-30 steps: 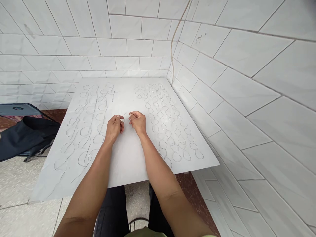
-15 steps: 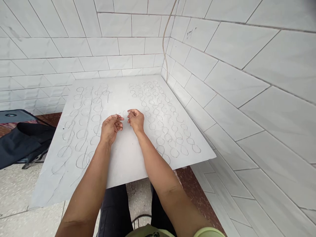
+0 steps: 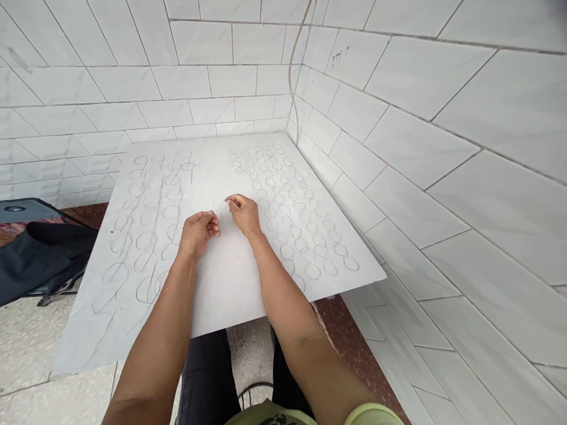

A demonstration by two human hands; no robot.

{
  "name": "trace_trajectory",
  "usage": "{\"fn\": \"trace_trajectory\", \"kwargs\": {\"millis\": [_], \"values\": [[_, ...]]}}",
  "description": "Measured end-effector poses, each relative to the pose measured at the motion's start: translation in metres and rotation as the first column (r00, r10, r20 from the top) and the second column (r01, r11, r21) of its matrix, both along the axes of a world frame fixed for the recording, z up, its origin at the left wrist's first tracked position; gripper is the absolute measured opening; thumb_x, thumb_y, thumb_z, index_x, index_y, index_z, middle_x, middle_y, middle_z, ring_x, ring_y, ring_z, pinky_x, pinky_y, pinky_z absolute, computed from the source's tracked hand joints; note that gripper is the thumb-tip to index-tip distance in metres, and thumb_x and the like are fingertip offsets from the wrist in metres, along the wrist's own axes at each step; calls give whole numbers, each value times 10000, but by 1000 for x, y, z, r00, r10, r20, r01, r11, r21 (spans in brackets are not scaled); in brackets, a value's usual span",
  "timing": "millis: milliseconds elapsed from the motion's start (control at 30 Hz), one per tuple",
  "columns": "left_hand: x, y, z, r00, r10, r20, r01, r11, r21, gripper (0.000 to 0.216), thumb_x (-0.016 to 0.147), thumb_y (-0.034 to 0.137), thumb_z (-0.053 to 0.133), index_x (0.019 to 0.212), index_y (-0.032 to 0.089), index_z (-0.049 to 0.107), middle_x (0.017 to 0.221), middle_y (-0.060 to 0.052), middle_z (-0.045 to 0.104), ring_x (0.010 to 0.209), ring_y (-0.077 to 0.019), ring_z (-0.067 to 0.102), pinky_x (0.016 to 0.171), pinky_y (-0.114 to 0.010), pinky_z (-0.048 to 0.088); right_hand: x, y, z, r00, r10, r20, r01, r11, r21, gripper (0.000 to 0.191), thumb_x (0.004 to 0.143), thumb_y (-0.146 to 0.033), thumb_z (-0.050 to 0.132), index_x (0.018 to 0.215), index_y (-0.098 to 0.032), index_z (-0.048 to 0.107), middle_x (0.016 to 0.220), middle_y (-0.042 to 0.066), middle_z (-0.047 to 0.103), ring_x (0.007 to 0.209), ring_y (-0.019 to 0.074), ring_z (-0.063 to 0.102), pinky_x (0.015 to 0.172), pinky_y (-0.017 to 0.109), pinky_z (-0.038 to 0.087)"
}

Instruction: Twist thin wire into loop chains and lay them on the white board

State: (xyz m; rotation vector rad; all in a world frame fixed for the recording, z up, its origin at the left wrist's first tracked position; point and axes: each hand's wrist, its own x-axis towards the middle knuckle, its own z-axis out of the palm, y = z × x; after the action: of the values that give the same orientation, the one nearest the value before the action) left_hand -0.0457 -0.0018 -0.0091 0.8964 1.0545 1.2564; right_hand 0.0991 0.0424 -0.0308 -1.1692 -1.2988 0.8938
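Above the middle of a white board (image 3: 225, 283), my left hand (image 3: 198, 232) pinches a thin dark wire-like strand (image 3: 221, 205) between thumb and fingertips. The strand curves in a small loop across the gap to my right hand (image 3: 245, 214), whose thumb and fingers are pinched on its other end. It is too fine to make out its exact material. Left of my hands lie rows of thin rings (image 3: 144, 240) with long strands running through them. Figure-eight loops (image 3: 312, 271) of similar strand fill the right side of the board.
White tiled walls (image 3: 411, 136) meet behind and beside the board. A beige cable (image 3: 291, 74) hangs in the corner. At the left, dark cloth (image 3: 39, 254) lies over a folding chair (image 3: 31, 208). My legs (image 3: 208, 378) are under the board's near edge.
My left hand's fingers have closed in more around the strand's end, and the loop between the hands shows more clearly. The view has shifted slightly. My right hand keeps its pinch.
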Motion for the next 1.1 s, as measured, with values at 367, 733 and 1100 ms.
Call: {"fn": "trace_trajectory", "kwargs": {"millis": [367, 733, 1100], "values": [[-2, -1, -1, 999, 0, -49, -6, 993, -116, 130, 785, 228, 697, 758, 112, 644, 702, -48, 626, 560, -123, 577, 538, -282, 527, 5, 1, -5, 992, 96, 84, -98, 995, 11, 187, 895, -330, 540, 886, -221, 692, 671, -29, 567, 583, 118, 480, 585, 242, 409], [-1, 0, -7, 937, 99, -334, -91, 995, 40, 170, 852, 332, 627, 845, 167, 670, 609, 11, 554, 445, -96, 465, 398, -219, 382, 0, 0, -6, 987, 74, 146, -74, 997, -7, 195, 896, -330, 539, 903, -216, 697, 662, -33, 564, 587, 118, 477, 563, 238, 375], [-3, 1, -11, 897, 64, -437, -40, 997, 65, 107, 753, 274, 648, 780, 183, 699, 561, 23, 529, 418, -77, 343, 409, -226, 225, 0, -1, -5, 984, 144, 106, -143, 990, -22, 172, 895, -317, 539, 847, -214, 669, 658, -33, 556, 554, 111, 465, 527, 228, 372]]}}
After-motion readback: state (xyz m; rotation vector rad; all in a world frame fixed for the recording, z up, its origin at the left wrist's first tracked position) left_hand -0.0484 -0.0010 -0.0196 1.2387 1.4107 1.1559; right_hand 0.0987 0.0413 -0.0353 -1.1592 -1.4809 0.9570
